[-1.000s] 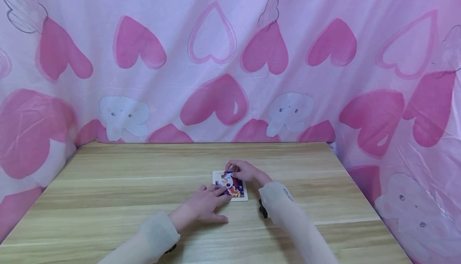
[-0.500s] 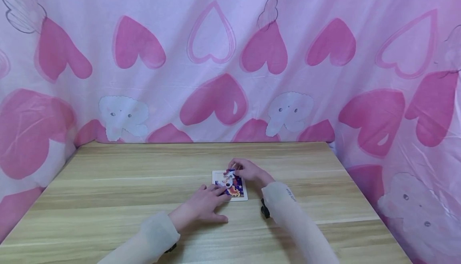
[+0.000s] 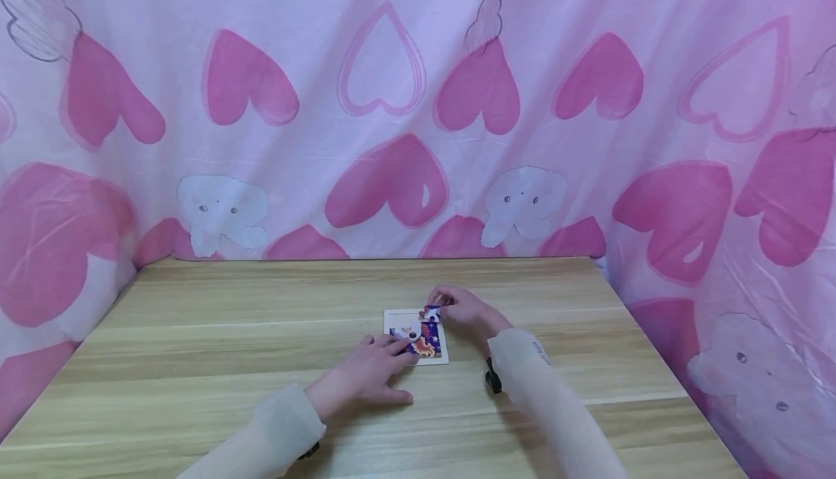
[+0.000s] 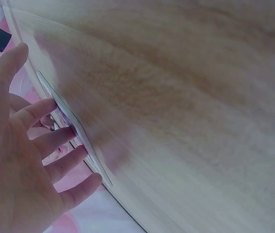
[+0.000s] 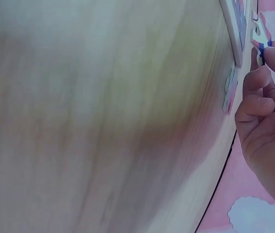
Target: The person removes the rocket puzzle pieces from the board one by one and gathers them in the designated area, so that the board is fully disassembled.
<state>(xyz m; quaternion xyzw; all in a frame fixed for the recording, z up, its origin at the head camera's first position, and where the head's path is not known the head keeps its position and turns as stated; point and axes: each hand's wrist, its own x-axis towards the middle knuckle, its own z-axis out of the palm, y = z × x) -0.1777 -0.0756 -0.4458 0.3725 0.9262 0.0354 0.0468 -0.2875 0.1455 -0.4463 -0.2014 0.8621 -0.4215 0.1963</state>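
A small picture jigsaw puzzle in a white-rimmed tray (image 3: 446, 357) lies on the wooden table, partly filled with a dark blue and orange picture. My left hand (image 3: 369, 370) rests its spread fingers on the tray's left part, covering some of the picture. Between thumb and fingers my right hand (image 3: 469, 312) pinches a jigsaw piece (image 3: 432, 313) in white, blue and red, over the tray's far right corner. The right wrist view shows the same piece (image 5: 259, 36) tilted up, clear of the tray. Beside the tray in that view lies another jigsaw piece (image 5: 230, 91), below the right hand.
The wooden table (image 3: 228, 334) spreads around the tray on all sides. A pink curtain (image 3: 392, 174) with hearts hangs along its back edge and both sides. Black straps (image 3: 493, 377) sit at the wrists below the sleeves.
My right hand has drawn the jigsaw piece to the right, from the middle of the tray's far part to its far right corner. The left hand stays in place.
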